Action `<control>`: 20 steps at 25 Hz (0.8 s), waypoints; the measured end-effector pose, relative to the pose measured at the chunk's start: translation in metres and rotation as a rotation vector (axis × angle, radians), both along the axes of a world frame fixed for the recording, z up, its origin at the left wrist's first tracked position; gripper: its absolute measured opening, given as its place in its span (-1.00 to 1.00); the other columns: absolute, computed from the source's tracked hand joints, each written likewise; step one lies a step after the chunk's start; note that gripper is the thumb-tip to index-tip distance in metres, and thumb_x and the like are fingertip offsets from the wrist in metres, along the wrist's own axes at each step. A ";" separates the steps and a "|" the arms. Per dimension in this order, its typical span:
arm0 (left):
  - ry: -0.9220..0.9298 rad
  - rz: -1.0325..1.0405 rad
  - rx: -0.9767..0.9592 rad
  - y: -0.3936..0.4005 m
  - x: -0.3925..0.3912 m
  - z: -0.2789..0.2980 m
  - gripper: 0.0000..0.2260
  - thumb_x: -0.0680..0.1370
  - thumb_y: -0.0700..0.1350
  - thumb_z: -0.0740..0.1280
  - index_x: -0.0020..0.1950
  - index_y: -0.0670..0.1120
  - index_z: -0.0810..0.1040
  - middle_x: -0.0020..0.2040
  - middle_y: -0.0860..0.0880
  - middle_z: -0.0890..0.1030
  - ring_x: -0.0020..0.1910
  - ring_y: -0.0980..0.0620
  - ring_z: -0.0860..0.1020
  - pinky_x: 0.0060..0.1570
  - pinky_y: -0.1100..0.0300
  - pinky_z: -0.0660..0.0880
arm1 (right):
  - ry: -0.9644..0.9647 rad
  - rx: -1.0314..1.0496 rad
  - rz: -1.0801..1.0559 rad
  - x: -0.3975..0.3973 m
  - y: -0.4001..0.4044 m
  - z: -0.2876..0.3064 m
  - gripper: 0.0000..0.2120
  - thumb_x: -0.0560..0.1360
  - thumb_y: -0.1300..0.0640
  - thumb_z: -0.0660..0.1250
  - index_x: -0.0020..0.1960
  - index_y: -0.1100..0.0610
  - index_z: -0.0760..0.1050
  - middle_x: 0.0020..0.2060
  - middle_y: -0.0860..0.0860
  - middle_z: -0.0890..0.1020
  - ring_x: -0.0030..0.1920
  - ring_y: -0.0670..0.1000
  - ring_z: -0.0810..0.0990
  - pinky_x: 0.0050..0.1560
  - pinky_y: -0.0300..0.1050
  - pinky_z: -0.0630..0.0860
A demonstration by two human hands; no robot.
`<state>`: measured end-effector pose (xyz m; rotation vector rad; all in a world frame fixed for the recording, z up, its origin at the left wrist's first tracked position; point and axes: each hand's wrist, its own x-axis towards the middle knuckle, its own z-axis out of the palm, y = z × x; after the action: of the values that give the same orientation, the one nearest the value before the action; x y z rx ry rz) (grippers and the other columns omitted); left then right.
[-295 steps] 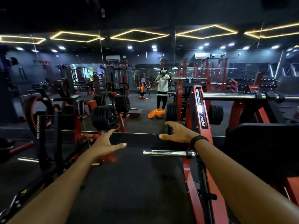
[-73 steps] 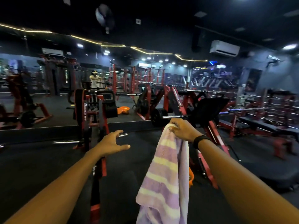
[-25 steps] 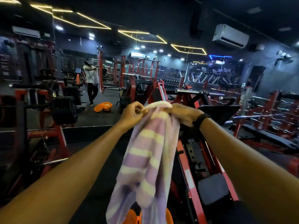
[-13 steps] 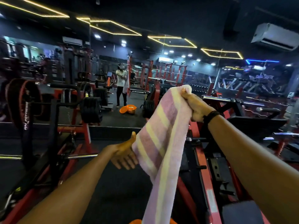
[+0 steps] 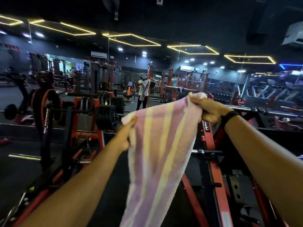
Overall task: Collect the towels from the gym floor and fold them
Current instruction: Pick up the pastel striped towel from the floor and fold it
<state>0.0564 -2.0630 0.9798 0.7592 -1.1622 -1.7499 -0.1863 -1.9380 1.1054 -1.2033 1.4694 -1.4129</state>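
So both hands are clamped on the towel point(image 5: 157, 145) rn, held up in the air at about chest level w/ the rest hanging down past the bottom edge of view. Left hand point(image 5: 127, 133) pinches the lower left corner, right hand point(image 5: 208, 110) grips the upper right corner, so the top edge is stretched on a slant between them. Hands are apart, one on each end of that edge. Towel's pink/lilac w/ pale yellow stripes running lengthwise. Black wristband point(image 5: 228, 117) on the right wrist.

Stuff around: red and black plate-loaded machine point(image 5: 211, 169) directly under and behind the towel, the cloth covers a good chunk of it. Another red rack w/ black weight plates point(image 5: 106, 117) to the left, just past the left forearm. Chrome bar point(image 5: 268, 110) off to the right behind the right arm. Mirror wall at the back shows a person point(image 5: 143, 90) holding a towel. Yellow hexagon strip lights point(image 5: 132, 40) on the dark ceiling, AC unit point(image 5: 293, 35) top right. Dark rubbery floor point(image 5: 19, 169); pic's a bit blurry tbh.
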 end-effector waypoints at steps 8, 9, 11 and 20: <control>-0.170 0.129 -0.149 -0.014 0.005 0.076 -0.80 0.52 -0.10 0.39 0.09 -0.14 0.52 -0.14 -0.08 0.66 -0.31 0.04 0.63 -0.24 0.16 0.58 | 0.136 0.056 0.093 -0.048 0.017 -0.028 -0.27 0.18 0.04 0.62 0.27 0.24 0.48 0.09 0.15 0.62 0.05 0.11 0.63 -0.10 -0.02 0.63; -0.224 0.216 -0.214 -0.014 0.003 0.076 -0.79 0.53 -0.15 0.37 0.14 -0.15 0.48 -0.05 -0.11 0.64 -0.27 0.02 0.61 -0.21 0.13 0.57 | 0.112 0.008 0.061 -0.050 0.017 -0.033 -0.17 0.07 -0.02 0.67 0.25 0.24 0.49 0.12 0.16 0.61 0.09 0.13 0.61 -0.07 0.00 0.63; -0.269 0.329 -0.289 -0.015 0.005 0.075 -0.81 0.54 -0.15 0.35 0.12 -0.14 0.47 0.09 -0.16 0.60 -0.12 -0.04 0.58 -0.03 0.06 0.54 | 0.046 -0.063 0.047 -0.054 0.015 -0.040 -0.13 0.02 -0.08 0.67 0.24 0.20 0.50 0.11 0.14 0.61 0.12 0.15 0.60 0.02 0.10 0.62; -0.520 0.332 -0.455 -0.023 0.035 0.070 -0.75 0.51 -0.11 0.41 0.13 -0.20 0.56 0.01 -0.08 0.60 -0.06 0.00 0.55 -0.07 0.18 0.45 | -0.024 -0.185 -0.111 -0.042 0.001 -0.052 -0.76 0.60 0.24 0.21 0.24 0.22 0.48 -0.08 0.04 0.61 -0.07 0.02 0.57 -0.10 -0.08 0.62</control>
<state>0.0909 -2.0859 1.0495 1.0792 -1.5973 -0.9823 -0.2281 -1.9370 1.0536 -1.2272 1.4324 -1.6639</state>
